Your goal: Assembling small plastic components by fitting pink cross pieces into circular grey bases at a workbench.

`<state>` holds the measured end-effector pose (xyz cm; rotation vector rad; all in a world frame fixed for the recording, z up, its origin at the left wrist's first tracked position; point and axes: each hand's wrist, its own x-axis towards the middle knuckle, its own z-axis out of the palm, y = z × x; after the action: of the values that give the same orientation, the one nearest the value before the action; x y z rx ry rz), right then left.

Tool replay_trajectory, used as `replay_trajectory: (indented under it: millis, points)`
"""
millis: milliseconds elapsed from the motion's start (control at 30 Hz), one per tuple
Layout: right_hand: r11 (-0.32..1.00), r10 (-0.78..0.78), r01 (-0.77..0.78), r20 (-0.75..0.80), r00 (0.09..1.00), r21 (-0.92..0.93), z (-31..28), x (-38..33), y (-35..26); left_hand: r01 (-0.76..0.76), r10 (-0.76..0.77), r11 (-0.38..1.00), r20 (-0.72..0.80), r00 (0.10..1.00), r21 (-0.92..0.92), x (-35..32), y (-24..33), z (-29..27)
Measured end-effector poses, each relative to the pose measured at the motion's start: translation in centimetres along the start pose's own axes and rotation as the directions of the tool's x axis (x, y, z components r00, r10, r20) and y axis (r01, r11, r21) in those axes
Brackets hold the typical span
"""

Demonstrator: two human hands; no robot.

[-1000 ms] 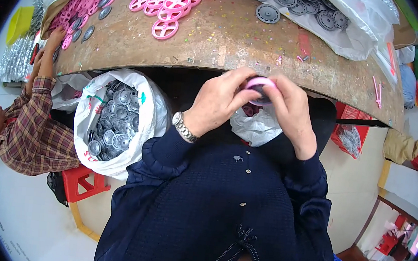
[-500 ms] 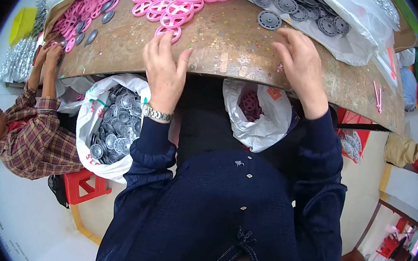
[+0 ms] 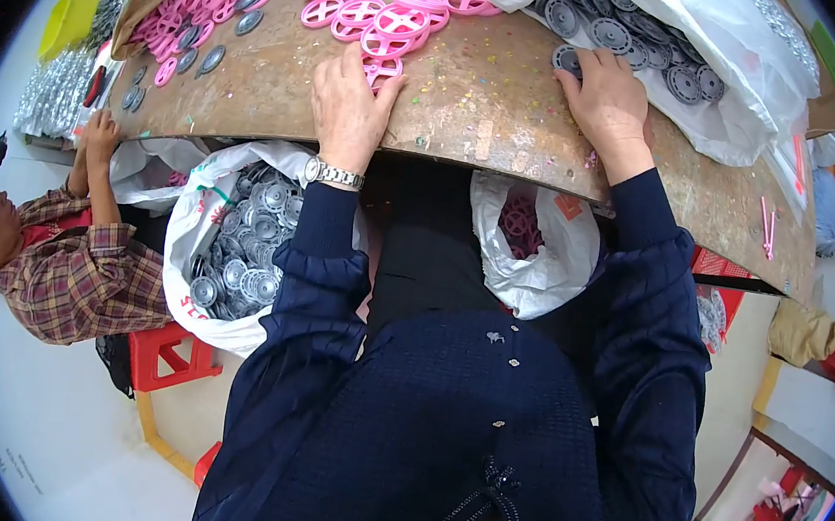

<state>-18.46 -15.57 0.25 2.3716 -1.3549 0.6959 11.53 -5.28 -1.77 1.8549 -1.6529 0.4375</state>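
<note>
At the near end of the pink pile, my left hand (image 3: pixel 348 103) has its thumb and fingers closed about a pink spoked ring (image 3: pixel 386 69). More pink spoked rings (image 3: pixel 359 12) lie loosely heaped just beyond it. Over to the right, my right hand (image 3: pixel 610 108) closes on a grey ridged disc (image 3: pixel 566 58), its thumb at the near edge and its fingers partly covering it. Beside that hand, several grey discs (image 3: pixel 691 84) spill from a white bag (image 3: pixel 744 101) lying on the table.
Under the brown table (image 3: pixel 451 123) stand a white sack (image 3: pixel 183 238) of grey discs and a smaller white bag (image 3: pixel 580 246) holding dark pink rings. A co-worker in a plaid shirt (image 3: pixel 84 279) sits at left. Two pink sticks (image 3: pixel 768 229) lie at right.
My left hand has moved forward onto the pink ring at the pile's near end. My right hand has reached onto the separate grey disc. The view has shifted slightly.
</note>
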Motion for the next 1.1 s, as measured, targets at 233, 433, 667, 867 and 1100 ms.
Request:
replay_trajectory:
  millis: [233, 433, 667, 867, 1100]
  points:
    - [0.999, 0.038, -0.039, 0.031, 0.999, 0.036, -0.3, 0.2, 0.6, -0.044, 0.046, 0.985, 0.007, 0.999, -0.168, -1.1, 1.5, -2.3]
    - [0.916, 0.232, -0.191, -0.076, 0.970, 0.353, -1.8, -0.1, 0.7, -0.115, 0.134, 0.899, 0.015, 0.991, -0.423, -2.4, 5.3, -3.6]
    - [-0.010, 0.236, -0.548, 0.534, 0.812, 0.837, -6.5, -2.0, -3.2, -0.114, 0.163, 0.793, 0.029, 0.986, -0.599, -3.3, 7.7, -3.4]
    - [-0.205, 0.139, -0.534, 0.564, 0.814, 0.821, -8.0, -4.6, -5.2, 0.620, 0.212, -0.563, 0.630, 0.747, -0.546, -3.4, 9.2, -3.9]
    - [0.235, 0.253, -0.461, 0.403, 0.879, 0.856, -9.3, -5.7, -7.0, 0.672, 0.303, -0.533, 0.625, 0.719, -0.514, -3.8, 10.9, -4.2]
